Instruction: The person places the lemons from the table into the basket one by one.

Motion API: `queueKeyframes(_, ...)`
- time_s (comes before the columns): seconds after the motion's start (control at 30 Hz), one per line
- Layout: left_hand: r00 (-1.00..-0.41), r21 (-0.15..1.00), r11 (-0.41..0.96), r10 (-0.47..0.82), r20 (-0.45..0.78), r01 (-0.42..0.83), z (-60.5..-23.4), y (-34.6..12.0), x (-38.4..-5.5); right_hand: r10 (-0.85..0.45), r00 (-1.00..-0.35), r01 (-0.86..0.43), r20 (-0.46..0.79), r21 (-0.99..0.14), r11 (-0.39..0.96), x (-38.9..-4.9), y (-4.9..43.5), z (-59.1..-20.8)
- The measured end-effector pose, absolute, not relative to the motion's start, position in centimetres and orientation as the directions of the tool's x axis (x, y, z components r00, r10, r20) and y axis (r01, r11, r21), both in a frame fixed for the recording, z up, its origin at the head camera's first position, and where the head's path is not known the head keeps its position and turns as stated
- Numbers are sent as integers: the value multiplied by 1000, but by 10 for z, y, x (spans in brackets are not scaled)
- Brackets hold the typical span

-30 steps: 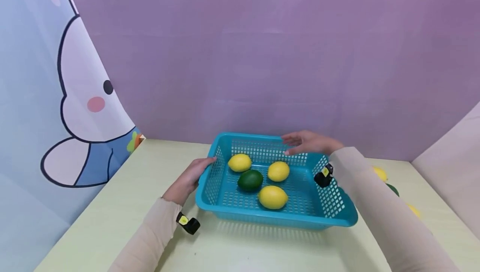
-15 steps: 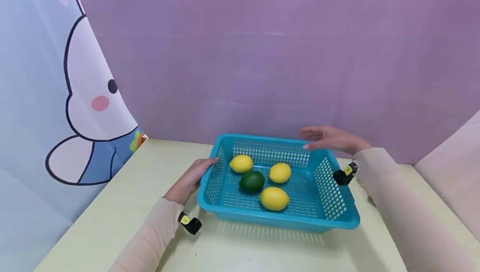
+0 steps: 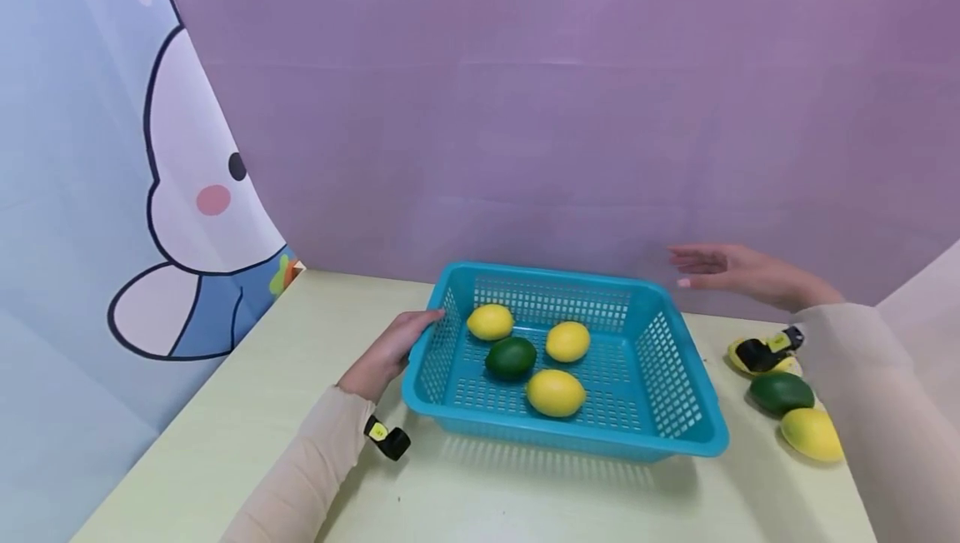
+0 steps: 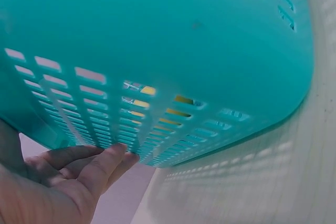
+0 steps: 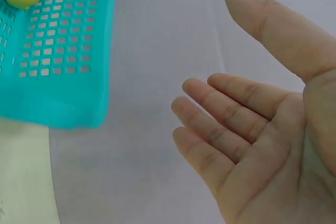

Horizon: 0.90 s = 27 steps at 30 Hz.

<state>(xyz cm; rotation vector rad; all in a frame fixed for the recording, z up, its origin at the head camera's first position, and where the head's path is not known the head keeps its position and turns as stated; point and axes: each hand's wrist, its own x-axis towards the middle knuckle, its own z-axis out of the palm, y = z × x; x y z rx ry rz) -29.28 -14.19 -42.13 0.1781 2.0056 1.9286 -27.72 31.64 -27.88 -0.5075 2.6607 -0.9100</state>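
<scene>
A blue-green plastic basket (image 3: 570,435) stands on the table with three lemons (image 3: 555,393) and one dark green lemon-shaped fruit (image 3: 511,358) inside. My left hand (image 3: 390,351) holds the basket's left rim. In the left wrist view its fingers (image 4: 100,169) lie against the slotted outer wall, below the rim. Off the basket's far right corner, my right hand (image 3: 738,272) is raised in the air. The right wrist view shows its palm (image 5: 268,177) bare, the fingers nearly straight and the thumb spread apart.
Right of the basket, a yellow fruit (image 3: 738,356), a dark green fruit (image 3: 782,393) and a lemon (image 3: 812,435) lie on the table (image 3: 465,501), partly covered by the right wrist camera and sleeve. A purple cloth (image 3: 480,110) hangs behind the table.
My right hand has moved right, from over the basket's far edge to beyond its corner. The fruits at the right have come into fuller view. The left hand stays on the rim.
</scene>
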Motion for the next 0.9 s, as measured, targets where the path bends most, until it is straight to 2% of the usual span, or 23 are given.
queueKeyframes(0.53, -931, 983, 72, 314, -185, -171, -420, -142, -292, -315, -945, -203, -93, -589, 782, -248, 382, -293)
queueKeyframes(0.9, -933, 986, 77, 317, -168, -151, -419, -141, -293, -263, -962, -259, 71, -535, 804, -226, 414, -318)
